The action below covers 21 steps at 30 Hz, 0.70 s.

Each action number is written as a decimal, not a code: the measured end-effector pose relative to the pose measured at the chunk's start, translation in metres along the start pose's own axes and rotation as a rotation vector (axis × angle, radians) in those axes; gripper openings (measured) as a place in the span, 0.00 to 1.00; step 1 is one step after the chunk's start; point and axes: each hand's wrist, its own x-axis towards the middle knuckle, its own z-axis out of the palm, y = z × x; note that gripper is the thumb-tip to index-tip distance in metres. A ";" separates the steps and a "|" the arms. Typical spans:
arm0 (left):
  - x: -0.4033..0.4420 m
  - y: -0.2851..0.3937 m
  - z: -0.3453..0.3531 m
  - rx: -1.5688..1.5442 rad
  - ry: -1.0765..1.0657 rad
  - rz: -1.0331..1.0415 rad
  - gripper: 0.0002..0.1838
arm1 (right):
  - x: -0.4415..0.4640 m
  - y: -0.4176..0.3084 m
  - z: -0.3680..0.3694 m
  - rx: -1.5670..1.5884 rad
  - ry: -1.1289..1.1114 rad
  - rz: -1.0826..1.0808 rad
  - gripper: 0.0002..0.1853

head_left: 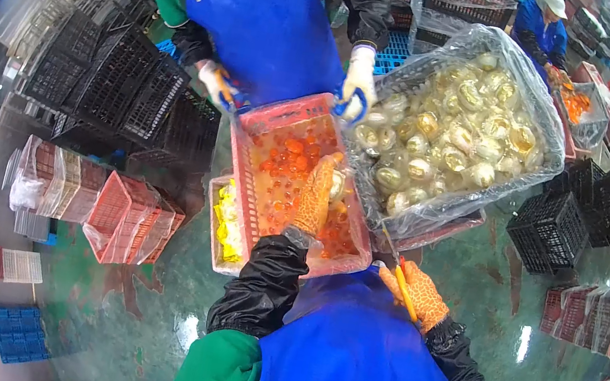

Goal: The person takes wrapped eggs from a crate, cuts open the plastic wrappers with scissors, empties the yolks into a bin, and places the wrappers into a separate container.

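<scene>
My left hand [315, 196], in an orange patterned glove, is over a pink crate [242, 180] of cloudy liquid and round orange yolks [290, 157]. Its fingers curl around a pale egg [337, 185]. In an orange glove, my right hand [424, 298] grips the yellow handle of a knife [407, 291]. The blade points up and left, near the rim of a plastic-lined crate [444, 202]. That crate is heaped with pale, shiny eggshells [457, 127], many apparently broken open.
Opposite me, a person in a blue apron [264, 22] has white-gloved hands by the pink crate's far end. Beneath it sits another crate with yellow pieces [229, 222]. Black crates [119, 71] stack at left, more black crates [548, 231] at right. Red crates [131, 218] stand on the wet floor.
</scene>
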 end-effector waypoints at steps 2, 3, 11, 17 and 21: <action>-0.010 0.009 0.003 -0.223 -0.088 -0.040 0.29 | 0.018 -0.002 0.011 -0.127 0.136 -0.089 0.30; -0.018 0.017 0.010 -0.212 0.000 -0.053 0.29 | 0.022 -0.008 0.013 -0.110 0.130 -0.077 0.32; -0.026 0.026 0.003 -0.241 0.052 0.047 0.27 | 0.040 -0.034 0.015 -0.235 0.140 -0.255 0.38; -0.026 0.011 -0.007 -0.158 0.056 0.142 0.27 | 0.048 -0.052 0.005 -0.213 -0.056 -0.254 0.49; -0.046 0.037 -0.003 -0.141 0.131 0.070 0.25 | 0.062 -0.051 0.006 -0.293 -0.126 -0.266 0.51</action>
